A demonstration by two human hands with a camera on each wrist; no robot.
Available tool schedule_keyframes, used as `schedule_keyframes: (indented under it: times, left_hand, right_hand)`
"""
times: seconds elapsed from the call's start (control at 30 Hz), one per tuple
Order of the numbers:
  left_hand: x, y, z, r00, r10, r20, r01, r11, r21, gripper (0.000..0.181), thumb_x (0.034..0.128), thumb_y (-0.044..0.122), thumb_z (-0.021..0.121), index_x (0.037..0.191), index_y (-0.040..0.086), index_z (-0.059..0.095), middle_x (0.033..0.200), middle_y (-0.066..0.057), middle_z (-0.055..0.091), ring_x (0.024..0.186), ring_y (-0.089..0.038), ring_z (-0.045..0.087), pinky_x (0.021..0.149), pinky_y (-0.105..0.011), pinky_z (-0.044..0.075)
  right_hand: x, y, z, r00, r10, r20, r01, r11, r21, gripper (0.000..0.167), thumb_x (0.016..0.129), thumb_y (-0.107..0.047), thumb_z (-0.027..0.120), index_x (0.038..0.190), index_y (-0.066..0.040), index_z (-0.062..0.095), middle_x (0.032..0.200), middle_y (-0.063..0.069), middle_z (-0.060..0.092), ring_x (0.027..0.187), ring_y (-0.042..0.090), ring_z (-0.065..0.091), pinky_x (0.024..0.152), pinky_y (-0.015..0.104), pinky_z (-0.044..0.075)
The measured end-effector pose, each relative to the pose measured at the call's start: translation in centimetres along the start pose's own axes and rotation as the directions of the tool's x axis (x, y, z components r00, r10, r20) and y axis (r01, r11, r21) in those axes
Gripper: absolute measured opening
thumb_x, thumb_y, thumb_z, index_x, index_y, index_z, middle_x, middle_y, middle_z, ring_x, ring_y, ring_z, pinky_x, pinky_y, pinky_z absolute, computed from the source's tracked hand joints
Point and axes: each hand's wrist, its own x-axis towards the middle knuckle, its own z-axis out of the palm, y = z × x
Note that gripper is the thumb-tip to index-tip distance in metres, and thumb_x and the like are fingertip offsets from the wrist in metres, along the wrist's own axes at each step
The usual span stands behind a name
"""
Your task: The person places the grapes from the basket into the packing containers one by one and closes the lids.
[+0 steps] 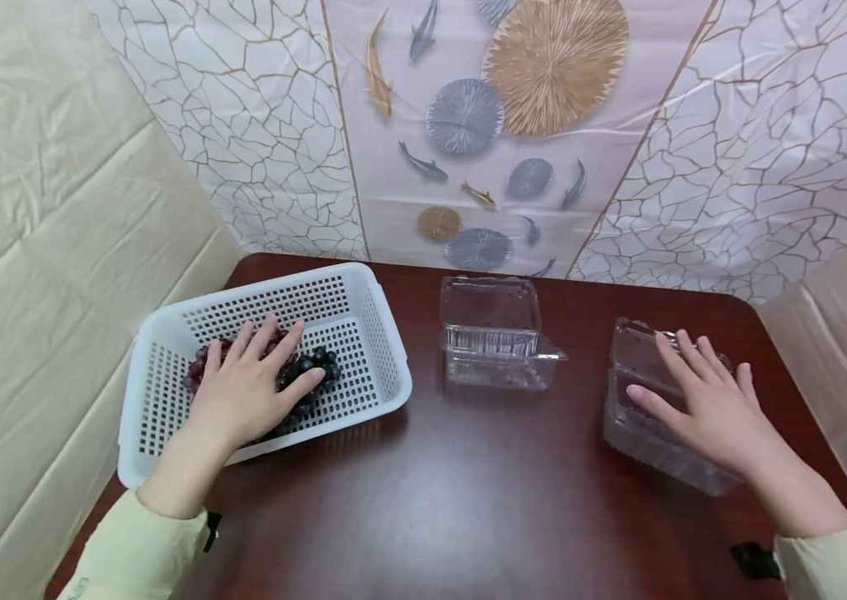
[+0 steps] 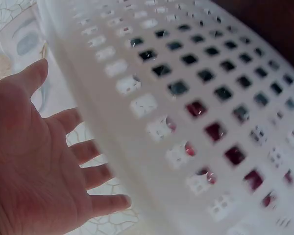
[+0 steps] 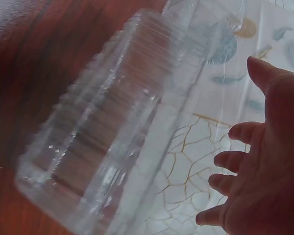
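A white perforated basket [image 1: 352, 423] stands at the left of the table, with red grapes [image 1: 198, 367] and a bunch of black grapes [image 1: 328, 367] inside. Above the grapes is my left hand [image 1: 243, 387], its fingers spread and partly hiding them. The left wrist view shows that hand's palm [image 2: 39, 161] above the basket's rim, holding nothing. At the right, my right hand [image 1: 724, 417] hovers with spread fingers over a clear plastic clamshell box [image 1: 652, 446]. Nothing is in its grasp in the right wrist view. A bit of dark red shows behind its fingers; I cannot tell what it is.
Another clear plastic clamshell box [image 1: 491, 312] stands at the back middle of the dark red-brown table [image 1: 431, 500]. Behind the table hangs a patterned cloth [image 1: 266, 125]. Beige padded walls [image 1: 41, 250] close off the left and right sides.
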Motion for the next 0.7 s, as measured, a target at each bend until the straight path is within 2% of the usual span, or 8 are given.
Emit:
schedule_keyframes:
  times: [0.23,0.4,0.53,0.7]
  left_hand:
    - [0.1,-0.6,-1.8,0.999,0.016,0.033,-0.017,0.999,0.043,0.086,0.1044,0.075,0.04,0.172,0.023,0.027,0.176,-0.023,0.016,0.16,-0.052,0.014,0.123,-0.078,0.006]
    - [0.5,-1.1,-2.9,0.998,0.041,0.053,-0.044,0.997,0.068,0.086,0.1046,0.075,0.041,0.172,0.023,0.026,0.176,-0.024,0.017,0.16,-0.051,0.013,0.122,-0.079,0.006]
    - [1.0,-1.8,-3.5,0.996,0.057,0.072,-0.063,0.994,0.091,0.086,0.1053,0.074,0.04,0.172,0.021,0.026,0.175,-0.025,0.018,0.16,-0.053,0.015,0.121,-0.08,0.008]
    - [1.7,-2.7,-4.0,0.993,0.075,0.094,-0.086,0.989,0.12,0.086,0.1065,0.072,0.04,0.171,0.017,0.027,0.173,-0.028,0.02,0.157,-0.056,0.019,0.12,-0.08,0.011]
  right_hand:
    - [1.5,-0.9,-0.5,0.999,-0.038,0.033,0.037,0.999,0.03,0.092,0.106,-0.054,0.061,0.171,-0.005,0.018,0.172,0.034,0.013,0.16,0.053,0.005,0.12,0.079,-0.008]
    - [3.0,-1.6,-0.9,0.993,-0.073,0.092,0.069,0.997,0.045,0.091,0.108,-0.052,0.059,0.169,0.001,0.018,0.171,0.036,0.016,0.157,0.058,0.013,0.12,0.08,0.007]
    - [4.3,-2.6,-1.2,0.985,-0.073,0.155,0.064,0.996,0.062,0.091,0.109,-0.054,0.056,0.169,0.002,0.017,0.169,0.038,0.022,0.154,0.061,0.021,0.118,0.079,0.021]
    - [5.9,-3.7,-1.5,0.976,-0.085,0.201,0.068,0.994,0.09,0.089,0.11,-0.055,0.052,0.17,0.001,0.017,0.167,0.037,0.027,0.152,0.062,0.025,0.118,0.077,0.025]
